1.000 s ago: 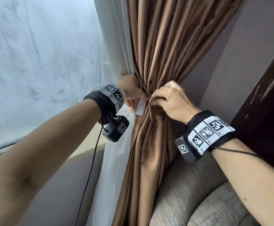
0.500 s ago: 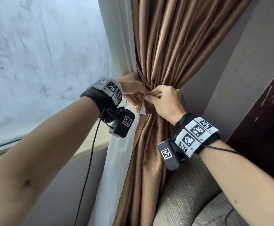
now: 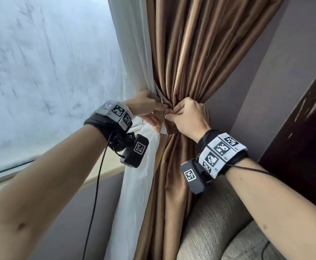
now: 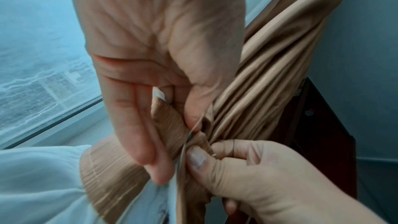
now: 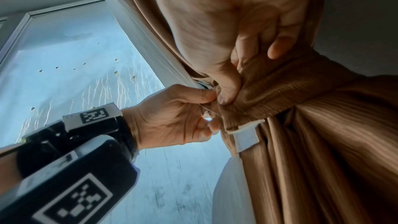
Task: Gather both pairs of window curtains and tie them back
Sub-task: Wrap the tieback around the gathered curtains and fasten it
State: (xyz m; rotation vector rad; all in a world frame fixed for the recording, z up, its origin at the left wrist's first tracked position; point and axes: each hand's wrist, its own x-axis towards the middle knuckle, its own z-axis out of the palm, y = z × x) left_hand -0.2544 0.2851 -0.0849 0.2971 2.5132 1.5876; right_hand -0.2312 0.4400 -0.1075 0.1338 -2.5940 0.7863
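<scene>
A brown curtain hangs gathered into a bunch beside a white sheer curtain. A ribbed brown tieback band wraps the bunch at its waist, and a white tab hangs off its end. My left hand pinches one end of the band between thumb and fingers. My right hand pinches the other end with its thumb pressed against the left thumb. The two ends overlap at the front of the bunch. How the band runs behind the curtain is hidden.
The window glass and its sill are on the left. A grey sofa arm sits right under my right forearm. A dark wooden panel stands at the right against the grey wall.
My right hand has moved left, bringing its end of the band over to the left hand's end. The hands now touch at the front of the curtain bunch.
</scene>
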